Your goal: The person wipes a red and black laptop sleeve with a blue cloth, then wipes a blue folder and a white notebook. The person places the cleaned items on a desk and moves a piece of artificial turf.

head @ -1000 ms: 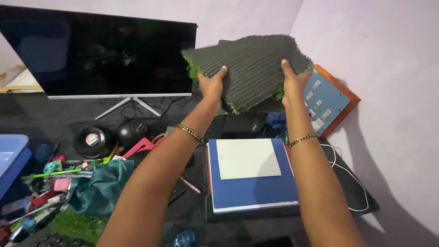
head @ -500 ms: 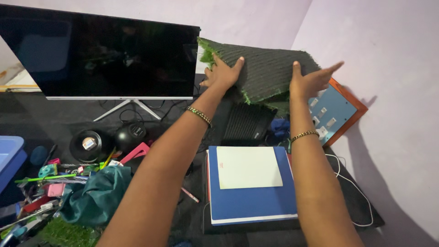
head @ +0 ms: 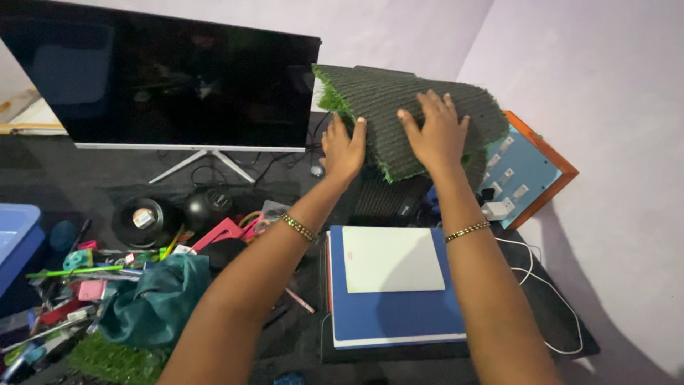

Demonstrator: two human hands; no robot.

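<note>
A piece of artificial turf mat (head: 399, 93), dark ribbed backing up and green blades showing at its edges, lies tilted over a black box (head: 385, 196) at the back of the desk. My right hand (head: 434, 132) rests flat on top of it with fingers spread. At the mat's lower left edge, my left hand (head: 344, 148) presses with fingers pointing up; no grip is visible. Both wrists wear beaded bracelets.
A dark monitor (head: 164, 78) stands at the back left. A blue book (head: 392, 306) with a white sheet on it lies in front. A blue board with an orange frame (head: 527, 167) leans on the right wall. Teal cloth (head: 153, 299), tools and a blue bin (head: 14, 239) crowd the left.
The mat has come down from the air onto the black box. My right hand moved from its edge to lie flat on top; my left hand slid down to the left edge.
</note>
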